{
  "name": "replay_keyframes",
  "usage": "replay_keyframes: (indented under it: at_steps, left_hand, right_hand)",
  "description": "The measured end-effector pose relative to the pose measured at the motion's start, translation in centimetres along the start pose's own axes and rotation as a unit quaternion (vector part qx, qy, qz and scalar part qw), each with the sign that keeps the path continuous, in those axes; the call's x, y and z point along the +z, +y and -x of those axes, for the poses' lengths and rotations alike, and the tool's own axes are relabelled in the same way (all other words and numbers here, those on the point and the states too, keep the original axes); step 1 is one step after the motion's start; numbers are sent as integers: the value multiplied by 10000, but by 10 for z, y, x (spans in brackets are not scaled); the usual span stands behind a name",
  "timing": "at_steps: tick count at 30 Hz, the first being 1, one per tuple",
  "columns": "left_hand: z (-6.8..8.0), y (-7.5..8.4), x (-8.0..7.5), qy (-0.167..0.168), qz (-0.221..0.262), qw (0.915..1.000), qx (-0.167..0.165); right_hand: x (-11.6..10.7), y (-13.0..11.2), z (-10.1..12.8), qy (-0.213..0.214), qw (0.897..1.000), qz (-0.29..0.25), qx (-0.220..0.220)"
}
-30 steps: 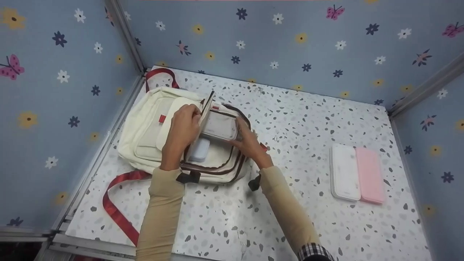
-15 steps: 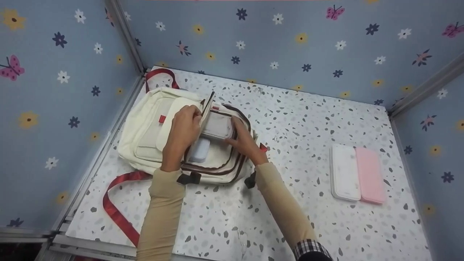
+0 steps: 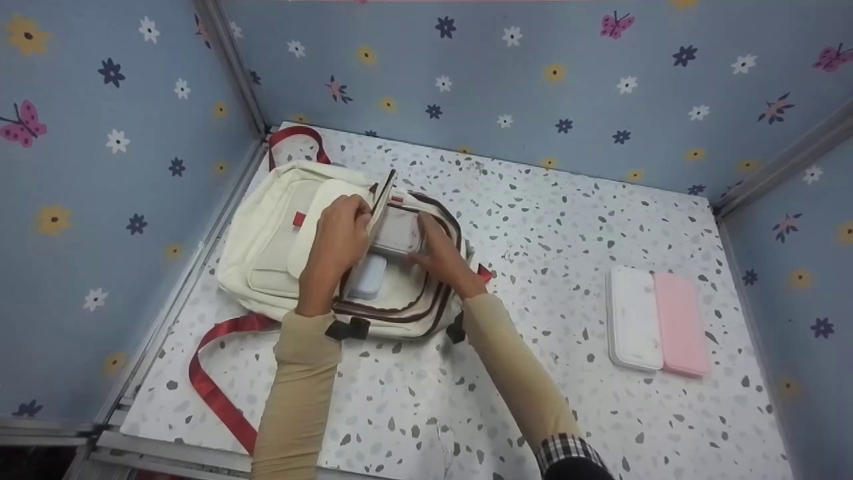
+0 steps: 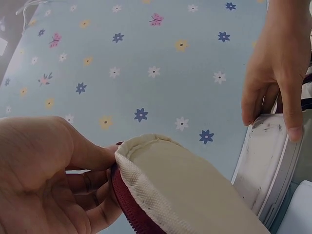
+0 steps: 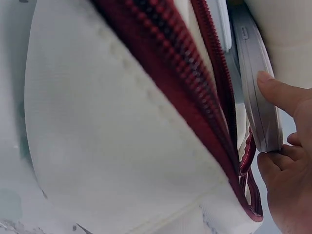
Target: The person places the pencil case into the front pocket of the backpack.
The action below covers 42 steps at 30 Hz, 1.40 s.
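A cream backpack point(image 3: 266, 220) lies on the table with its brown-red zippered compartment open. My left hand point(image 3: 336, 237) pinches the edge of the raised zippered flap point(image 4: 170, 180) between thumb and fingers. My right hand point(image 3: 445, 259) grips the end of a white pencil case point(image 3: 398, 230), thumb on one face and fingers on the other. In the right wrist view the pencil case point(image 5: 258, 97) stands on edge, going into the compartment past the red zipper point(image 5: 195, 92). A smaller pale-blue case point(image 3: 366, 277) is inside, beside it. The white case's far end is hidden behind the flap.
At the right of the speckled table point(image 3: 546, 227) lie a white case point(image 3: 633, 317) and a pink case point(image 3: 681, 323), side by side. A red strap point(image 3: 220, 393) trails from the backpack toward the front edge. Flowered walls point(image 3: 466, 73) enclose the table.
My right hand has moved left with the white pencil case, sliding it deeper behind the flap. My left hand has stayed on the flap.
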<state>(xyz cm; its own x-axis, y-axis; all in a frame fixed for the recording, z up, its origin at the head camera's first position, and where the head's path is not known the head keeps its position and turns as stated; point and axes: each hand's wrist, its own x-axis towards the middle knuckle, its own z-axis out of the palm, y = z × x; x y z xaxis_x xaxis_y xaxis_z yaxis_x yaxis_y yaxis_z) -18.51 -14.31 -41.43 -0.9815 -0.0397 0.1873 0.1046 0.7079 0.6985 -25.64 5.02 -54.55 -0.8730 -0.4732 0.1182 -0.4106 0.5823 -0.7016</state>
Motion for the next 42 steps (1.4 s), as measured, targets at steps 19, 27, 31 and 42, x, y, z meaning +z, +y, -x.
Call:
replay_keyframes:
  at_steps: [19, 27, 31, 42]
  left_hand:
    - [1, -3, -1, -9, 104, 9999, 29]
    - [2, -6, -1, 80, 150, 9998, 84]
    - [2, -7, -1, 59, 149, 9999, 37]
    - [3, -6, -1, 64, 150, 9999, -1]
  right_hand:
    - [10, -9, -6, -10, 9992, 383, 121]
    - [15, -15, 2, 416, 9971, 135, 624]
    - [17, -20, 10, 593, 9955, 316, 669]
    - [18, -29, 31, 212, 9969, -365, 660]
